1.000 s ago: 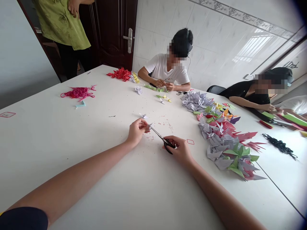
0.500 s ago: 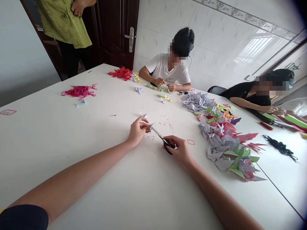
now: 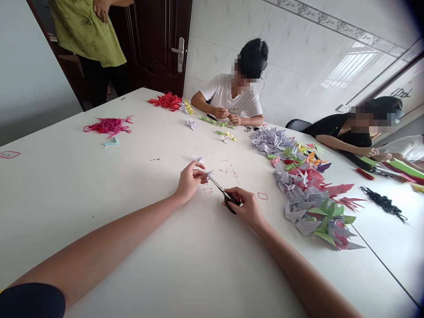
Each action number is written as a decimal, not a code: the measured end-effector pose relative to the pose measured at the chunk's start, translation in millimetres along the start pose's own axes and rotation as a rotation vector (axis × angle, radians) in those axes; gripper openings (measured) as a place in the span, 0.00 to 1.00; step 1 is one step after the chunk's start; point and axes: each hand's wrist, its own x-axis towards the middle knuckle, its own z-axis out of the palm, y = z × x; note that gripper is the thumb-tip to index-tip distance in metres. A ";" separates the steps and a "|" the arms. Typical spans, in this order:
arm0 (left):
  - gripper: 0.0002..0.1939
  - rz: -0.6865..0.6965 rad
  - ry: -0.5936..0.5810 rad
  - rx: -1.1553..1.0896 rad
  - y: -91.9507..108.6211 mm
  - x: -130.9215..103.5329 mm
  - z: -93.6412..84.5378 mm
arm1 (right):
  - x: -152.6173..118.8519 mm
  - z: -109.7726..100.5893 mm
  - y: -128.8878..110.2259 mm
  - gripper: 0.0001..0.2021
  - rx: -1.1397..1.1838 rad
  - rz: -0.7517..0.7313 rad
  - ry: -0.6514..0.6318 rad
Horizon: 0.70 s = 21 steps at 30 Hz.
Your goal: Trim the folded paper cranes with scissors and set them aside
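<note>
Between the thumb and fingers of my left hand (image 3: 191, 180) is a small pale paper crane (image 3: 209, 173), partly hidden by the fingertips. My right hand (image 3: 244, 204) grips black-handled scissors (image 3: 229, 204), whose metal blades point up and left and reach the crane. Whether the blades touch the paper I cannot tell. Just beyond my left fingers, another pale paper crane (image 3: 199, 159) lies on the white table (image 3: 139, 247). Tiny red scraps (image 3: 208, 191) are scattered under and around the blades.
Piled paper cranes (image 3: 308, 194), mostly grey-white, pink and green, run along my right. Black cord (image 3: 384, 204) lies beyond them. Magenta cord (image 3: 109, 126) is at the far left, red cranes (image 3: 168, 101) at the back. A person in white (image 3: 228, 99) sits opposite; another in black (image 3: 344, 128) sits right.
Both hands stay almost where they were, with the scissors still at the crane. The view has shifted very slightly.
</note>
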 end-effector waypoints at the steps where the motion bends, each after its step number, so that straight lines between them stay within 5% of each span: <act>1: 0.13 0.000 0.001 0.004 0.4 -0.1 0.1 | -0.2 -0.1 0.0 0.13 0.002 0.003 -0.004; 21: 0.16 0.005 -0.012 -0.009 -0.9 1.0 -0.4 | -2.3 2.8 4.3 0.13 0.003 -0.006 -0.008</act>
